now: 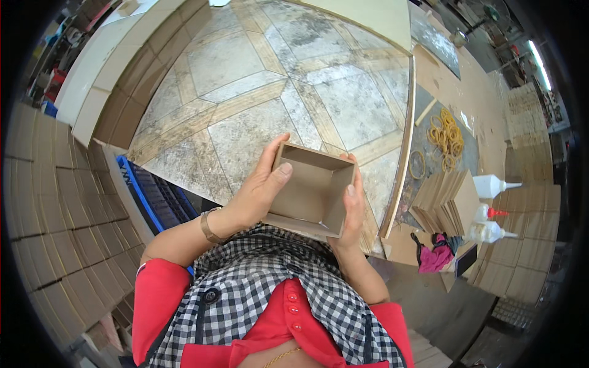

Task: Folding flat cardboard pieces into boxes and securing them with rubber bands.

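Observation:
Between my two hands I hold a square open-topped brown fibreboard box [305, 188], tilted so that its inside faces up at me. My left hand [262, 187] grips the box's left wall, the thumb over the rim and the fingers outside. On the opposite wall, my right hand [351, 211] is closed with its thumb by the rim; most of its fingers are hidden behind the box. The box is held above the near edge of the patterned worktable [245, 116], just in front of my checked apron [257, 264].
Brown boxes are stacked along the table's left edge [132, 80] and at far left [55, 214]. To the right are yellow rubber bands [446, 138], a stack of brown board panels [443, 199], white squeeze bottles [491, 186] and a pink cloth [434, 257]. A blue crate [153, 196] stands left of me.

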{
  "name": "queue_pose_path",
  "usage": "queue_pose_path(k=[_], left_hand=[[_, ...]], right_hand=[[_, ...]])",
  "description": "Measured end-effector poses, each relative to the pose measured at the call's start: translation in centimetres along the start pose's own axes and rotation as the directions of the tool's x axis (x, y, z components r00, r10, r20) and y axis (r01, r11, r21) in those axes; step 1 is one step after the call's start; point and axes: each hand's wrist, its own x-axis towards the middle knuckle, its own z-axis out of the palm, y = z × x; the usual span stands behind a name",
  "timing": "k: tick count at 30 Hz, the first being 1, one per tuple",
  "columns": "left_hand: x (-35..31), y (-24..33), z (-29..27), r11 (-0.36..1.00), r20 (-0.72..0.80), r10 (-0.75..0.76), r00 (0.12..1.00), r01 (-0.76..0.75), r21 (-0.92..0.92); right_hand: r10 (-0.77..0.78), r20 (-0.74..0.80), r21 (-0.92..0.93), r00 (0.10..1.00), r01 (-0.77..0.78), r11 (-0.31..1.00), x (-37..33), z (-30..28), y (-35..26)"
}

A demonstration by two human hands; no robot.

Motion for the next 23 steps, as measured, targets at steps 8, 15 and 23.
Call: queue_pose_path(k=[8,15,23], left_hand=[[-8.6,-1.2,-4.9,0.972,-0.238,0.163,0.957,-0.114,0.206],[-36.2,-7.6,-7.0,0.981,-0.882,-0.117,0.457,-0.087,-0.176],[-62.7,-14.2,3.3,0.892,-0.897,-0.409,-0.167,-0.281,-0.354]], right_hand=[[-0.05,0.307,0.018,0.95,0.047,0.999,-0.7,5.0,2.5],[0.003,0.707,-0.329,0.707,0.325,0.886,-1.4,9.7,7.8],[-0.158,0.76,-0.45,0.631,0.685,0.573,-1.2,7.9,11.8]])
